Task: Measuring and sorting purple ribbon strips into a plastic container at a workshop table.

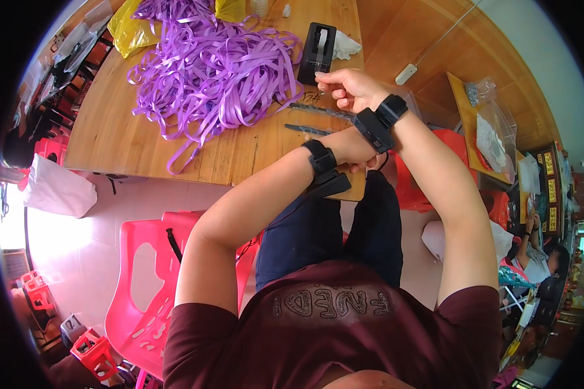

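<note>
Currently, right hand [347,87] raised over far right part of wooden surface [110,139], fingers curled, thumb and forefinger tips pinched together just at near end of black desktop tape dispenser [318,53]; whether a strip of tape sits in the pinch cannot be told. Left hand [357,152] largely hidden behind right wrist, near surface edge; grip state not discernible. Black wrist-strapped devices on both forearms, arms crossing at wrists.

Tape dispenser upright, far side of surface, right of large loose heap of purple flat ribbon strips [207,71], apart from heap by narrow gap. Crumpled white paper [347,47] just right of dispenser. Two dark, slim, elongated tools [311,129] flat on surface between dispenser and left forearm, kind unclear. Yellow plastic bag [126,29] at far left edge of ribbon heap.

Pink plastic chair [143,285] near left, below surface level. White plastic bag [55,188] hanging at left near surface corner. Clear plastic bags [496,136] on orange-brown board at right, well apart from hands.
</note>
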Demonstrator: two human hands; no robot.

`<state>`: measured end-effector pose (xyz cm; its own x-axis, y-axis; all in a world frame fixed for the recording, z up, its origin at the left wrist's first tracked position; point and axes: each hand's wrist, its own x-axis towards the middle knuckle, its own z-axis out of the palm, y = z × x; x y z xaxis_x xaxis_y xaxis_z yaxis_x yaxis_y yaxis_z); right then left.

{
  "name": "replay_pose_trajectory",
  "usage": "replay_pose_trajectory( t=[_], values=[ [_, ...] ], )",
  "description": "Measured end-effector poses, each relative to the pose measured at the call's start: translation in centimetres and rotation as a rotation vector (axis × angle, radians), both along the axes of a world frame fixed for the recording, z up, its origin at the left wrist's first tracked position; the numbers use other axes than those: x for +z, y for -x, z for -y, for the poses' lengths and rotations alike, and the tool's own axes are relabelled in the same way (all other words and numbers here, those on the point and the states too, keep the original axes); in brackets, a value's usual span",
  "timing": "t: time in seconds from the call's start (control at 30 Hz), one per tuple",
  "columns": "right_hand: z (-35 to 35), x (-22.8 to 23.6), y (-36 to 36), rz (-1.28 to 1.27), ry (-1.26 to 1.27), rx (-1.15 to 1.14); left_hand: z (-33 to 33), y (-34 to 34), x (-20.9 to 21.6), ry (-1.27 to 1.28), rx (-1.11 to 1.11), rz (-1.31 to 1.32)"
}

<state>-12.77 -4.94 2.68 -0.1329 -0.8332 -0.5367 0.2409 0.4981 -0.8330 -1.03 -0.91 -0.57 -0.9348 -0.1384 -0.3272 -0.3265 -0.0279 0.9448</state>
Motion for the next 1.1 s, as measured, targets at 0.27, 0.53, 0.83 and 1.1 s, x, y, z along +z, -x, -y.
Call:
replay_pose_trajectory(
  t=[0.27,0.53,0.83,1.1],
  values=[
    [-3.7,3.1,3.1,-0.182,0.116,0.208,-0.2,-0.4,1.8,0.144,-0.014,0.111],
    [-11.0,3.7,8.7,-0.860,0.081,0.639,0.2,0.3,1.1,0.032,-0.015,0.125],
    [-10.3,2.7,8.6,-1.128,0.131,0.803,-0.3,0.1,1.6,-0.005,0.001,0.132],
    [-9.9,2.5,8.5,-1.151,-0.036,0.747,-0.3,0.2,1.7,-0.011,-0.002,0.126]
  ],
)
